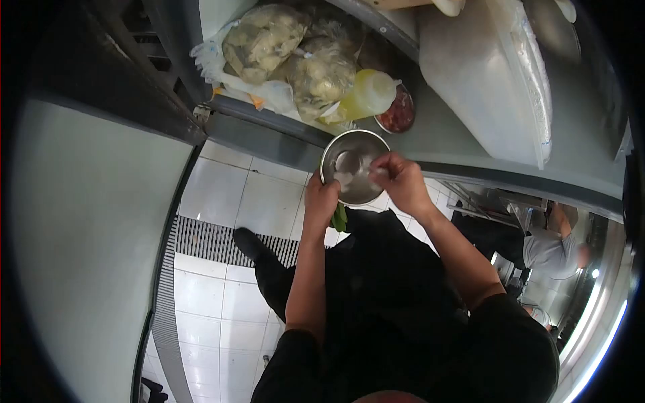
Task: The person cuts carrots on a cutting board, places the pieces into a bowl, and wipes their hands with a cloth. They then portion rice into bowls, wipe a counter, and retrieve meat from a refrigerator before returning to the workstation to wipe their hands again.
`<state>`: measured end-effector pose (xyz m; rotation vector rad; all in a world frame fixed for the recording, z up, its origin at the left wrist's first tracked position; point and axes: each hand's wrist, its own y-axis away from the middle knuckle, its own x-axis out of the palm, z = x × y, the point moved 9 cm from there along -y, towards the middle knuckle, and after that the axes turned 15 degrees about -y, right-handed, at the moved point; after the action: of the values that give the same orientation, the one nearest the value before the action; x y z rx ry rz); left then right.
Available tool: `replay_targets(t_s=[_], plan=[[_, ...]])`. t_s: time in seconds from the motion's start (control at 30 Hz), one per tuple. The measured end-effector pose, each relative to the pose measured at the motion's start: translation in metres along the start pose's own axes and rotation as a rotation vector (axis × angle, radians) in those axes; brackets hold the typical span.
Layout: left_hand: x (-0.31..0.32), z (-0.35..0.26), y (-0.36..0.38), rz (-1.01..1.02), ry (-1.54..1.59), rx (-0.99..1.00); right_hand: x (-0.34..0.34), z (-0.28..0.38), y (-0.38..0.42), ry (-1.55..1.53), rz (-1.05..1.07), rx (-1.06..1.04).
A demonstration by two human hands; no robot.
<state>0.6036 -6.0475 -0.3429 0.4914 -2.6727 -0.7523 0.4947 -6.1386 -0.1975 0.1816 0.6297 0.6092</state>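
A round metal bowl [363,137] is in front of me, just off the shelf edge. My left hand [323,201] grips its left rim, thumb over the inside. Green leaves [339,218] stick out below the bowl, beside this hand. My right hand [402,180] reaches over the right rim with its fingers pinched together inside the bowl. A whitish, blurred bit shows at those fingertips, and I cannot tell what it is. Another pale translucent piece [344,178] lies inside the bowl near my left thumb.
On the shelf [269,127] beyond the bowl are clear bags of pale chunks [326,77], a yellow plastic bottle [366,94] and a dish of red meat [401,113]. A large whitish container [480,74] stands right. Another person [551,252] is at the far right.
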Motion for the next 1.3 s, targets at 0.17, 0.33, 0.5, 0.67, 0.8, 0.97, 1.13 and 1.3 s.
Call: replay_targets(t_s=[0.17,0.33,0.5,0.67,0.8,0.97,1.13,1.3], plan=[[-0.007,-0.016,0.013,-0.069,0.118,0.01,-0.001,0.005,0.001,-0.278,-0.086,-0.004],[-0.005,0.028,0.017,-0.043,0.117,-0.021,-0.069,0.033,-0.02,0.04,-0.523,-0.396],[-0.01,0.07,0.036,-0.134,0.242,-0.115,-0.111,0.042,-0.125,0.921,-0.758,-0.473],[-0.02,0.077,0.018,-0.035,0.172,-0.013,-0.115,0.039,-0.209,1.148,-0.634,-0.284],[-0.024,0.079,0.012,-0.001,0.118,-0.009,-0.112,0.052,-0.244,1.115,-0.522,-0.319],[-0.019,0.088,0.004,0.038,0.152,-0.058,-0.112,0.056,-0.263,1.088,-0.461,-0.315],[-0.016,0.091,0.001,0.035,0.13,-0.08,-0.113,0.049,-0.266,1.038,-0.458,-0.313],[-0.023,0.083,0.003,0.003,0.192,-0.071,-0.121,0.037,-0.254,0.954,-0.505,-0.326]])
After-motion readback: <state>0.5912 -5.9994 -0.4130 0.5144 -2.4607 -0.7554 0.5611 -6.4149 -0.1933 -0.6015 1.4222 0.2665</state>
